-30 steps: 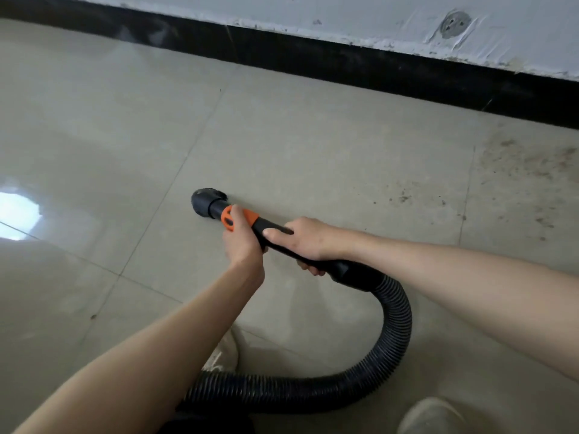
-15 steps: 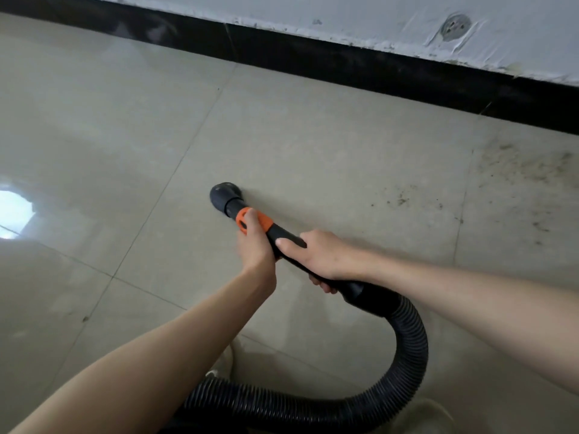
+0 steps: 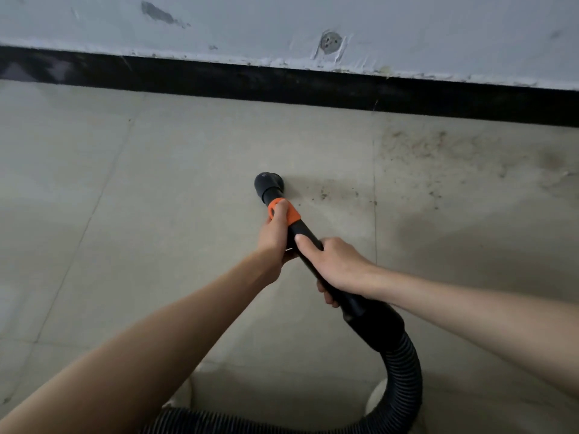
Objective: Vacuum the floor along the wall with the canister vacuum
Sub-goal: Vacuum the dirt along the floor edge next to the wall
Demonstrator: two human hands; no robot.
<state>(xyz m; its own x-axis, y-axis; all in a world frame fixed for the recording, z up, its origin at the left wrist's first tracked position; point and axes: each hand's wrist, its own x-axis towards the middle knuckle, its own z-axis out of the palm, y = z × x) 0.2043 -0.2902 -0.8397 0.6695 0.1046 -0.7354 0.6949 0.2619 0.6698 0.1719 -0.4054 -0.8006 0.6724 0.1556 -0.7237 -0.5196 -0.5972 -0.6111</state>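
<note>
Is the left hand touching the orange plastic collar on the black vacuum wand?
Touching. The head view shows the left hand gripping the wand, thumb lying on the orange collar.

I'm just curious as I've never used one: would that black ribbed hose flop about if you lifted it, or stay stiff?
The black ribbed hose would probably flop: it already curves in a loose loop behind the rigid black wand. Its ribbing suggests it flexes without kinking. It likely drags somewhat, since it trails along the floor.

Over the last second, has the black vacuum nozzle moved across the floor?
Yes. The nozzle has slid right along the floor, away from the left tile seam and up to the scattered dirt specks it sat well left of before.
</note>
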